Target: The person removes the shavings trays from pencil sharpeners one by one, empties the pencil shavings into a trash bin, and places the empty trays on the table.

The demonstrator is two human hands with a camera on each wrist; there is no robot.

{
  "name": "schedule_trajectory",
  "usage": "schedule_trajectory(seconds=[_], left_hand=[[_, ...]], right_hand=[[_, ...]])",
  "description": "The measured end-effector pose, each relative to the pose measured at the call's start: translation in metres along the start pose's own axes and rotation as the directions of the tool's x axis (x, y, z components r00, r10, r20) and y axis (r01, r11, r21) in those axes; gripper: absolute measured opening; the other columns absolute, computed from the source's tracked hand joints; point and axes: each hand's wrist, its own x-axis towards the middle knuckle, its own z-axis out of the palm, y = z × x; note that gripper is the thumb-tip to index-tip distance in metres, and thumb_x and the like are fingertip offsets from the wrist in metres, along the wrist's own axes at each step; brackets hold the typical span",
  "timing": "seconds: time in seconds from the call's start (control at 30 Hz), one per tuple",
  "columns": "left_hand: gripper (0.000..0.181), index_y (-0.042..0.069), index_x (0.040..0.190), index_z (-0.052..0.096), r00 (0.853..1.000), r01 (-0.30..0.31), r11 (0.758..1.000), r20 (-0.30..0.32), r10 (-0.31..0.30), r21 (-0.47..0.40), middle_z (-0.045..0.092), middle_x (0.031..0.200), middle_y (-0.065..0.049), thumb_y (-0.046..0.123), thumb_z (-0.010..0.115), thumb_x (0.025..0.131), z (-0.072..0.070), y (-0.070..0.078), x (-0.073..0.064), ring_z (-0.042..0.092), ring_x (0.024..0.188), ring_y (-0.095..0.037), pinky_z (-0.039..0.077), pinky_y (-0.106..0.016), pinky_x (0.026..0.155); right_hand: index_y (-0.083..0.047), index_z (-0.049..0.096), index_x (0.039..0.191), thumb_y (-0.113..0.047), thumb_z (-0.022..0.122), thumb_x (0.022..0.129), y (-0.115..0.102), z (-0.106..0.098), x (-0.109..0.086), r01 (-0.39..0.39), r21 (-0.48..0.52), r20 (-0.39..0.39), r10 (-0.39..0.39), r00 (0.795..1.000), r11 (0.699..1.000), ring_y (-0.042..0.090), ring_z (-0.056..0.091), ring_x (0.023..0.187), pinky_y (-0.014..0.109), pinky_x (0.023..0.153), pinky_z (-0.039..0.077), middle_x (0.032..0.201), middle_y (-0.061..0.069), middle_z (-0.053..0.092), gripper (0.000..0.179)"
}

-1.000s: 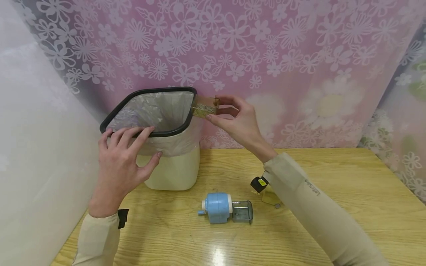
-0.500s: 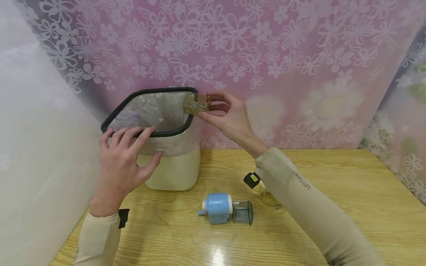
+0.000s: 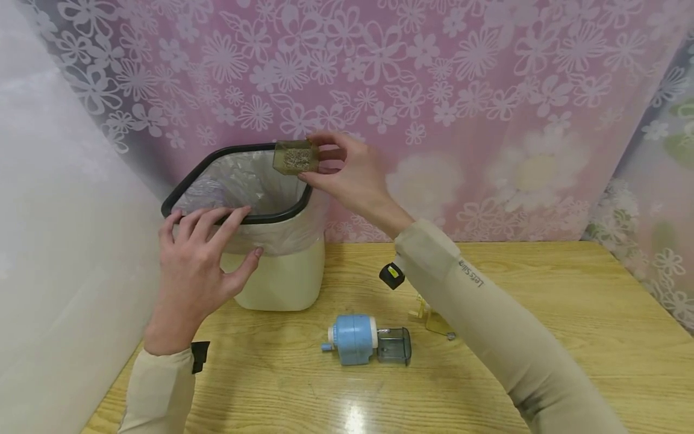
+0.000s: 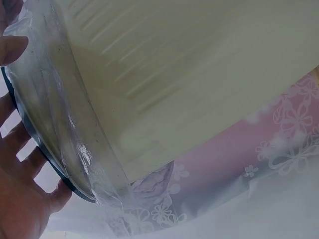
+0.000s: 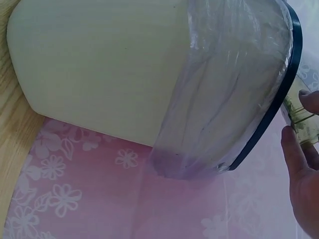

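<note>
My right hand (image 3: 352,175) pinches a small see-through yellowish shavings drawer (image 3: 295,158) between thumb and fingers. Dark and pale bits, like pencil shavings, lie inside it. The drawer is above the far right rim of a cream trash bin (image 3: 279,277), partly over the opening. In the right wrist view, the drawer (image 5: 305,119) shows just past the dark rim. My left hand (image 3: 200,259) rests on the bin's near rim, fingertips over the edge and thumb apart. A clear plastic liner (image 3: 271,238) folds down over the bin's outside.
A blue crank pencil sharpener (image 3: 355,339) lies on the wooden table (image 3: 271,386), its grey see-through drawer (image 3: 394,346) pulled out. A yellow see-through piece (image 3: 436,322) is partly hidden by my right sleeve. A pink floral curtain (image 3: 461,72) hangs behind the bin.
My right hand has moved left and slightly up with the shavings drawer, from beside the bin's right rim to over its edge and opening. The left hand has stayed on the rim.
</note>
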Motion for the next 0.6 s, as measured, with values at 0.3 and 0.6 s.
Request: schedule_trajectory(seconds=[0.3,0.6], left_hand=[[0.058,0.018,0.138,0.064,1.0,-0.006,1.0,0.003,0.006,0.004,0.067,0.12,-0.018,0.052,0.057,0.092,-0.001,0.0,0.001,0.058,0.112,-0.045,0.031,-0.07,0.106],[0.057,0.018,0.138,0.065,1.0,-0.009,1.0,-0.02,0.009,0.004,0.068,0.119,-0.019,0.049,0.059,0.091,0.002,0.0,0.001,0.058,0.111,-0.046,0.031,-0.071,0.106]], right_hand=[[-0.004,0.065,0.133,0.0,0.078,0.086,-0.01,0.017,0.009,0.277,-0.347,0.111,-0.254,0.961,0.896,0.022,0.066,0.116,0.027,0.097,0.057,0.132,0.012,0.066,0.05],[-0.004,0.063,0.137,0.006,0.069,0.091,-0.017,0.024,0.013,0.414,-0.513,0.234,-0.342,0.91,0.752,0.025,0.059,0.131,0.027,0.11,0.048,0.14,0.013,0.06,0.048]])
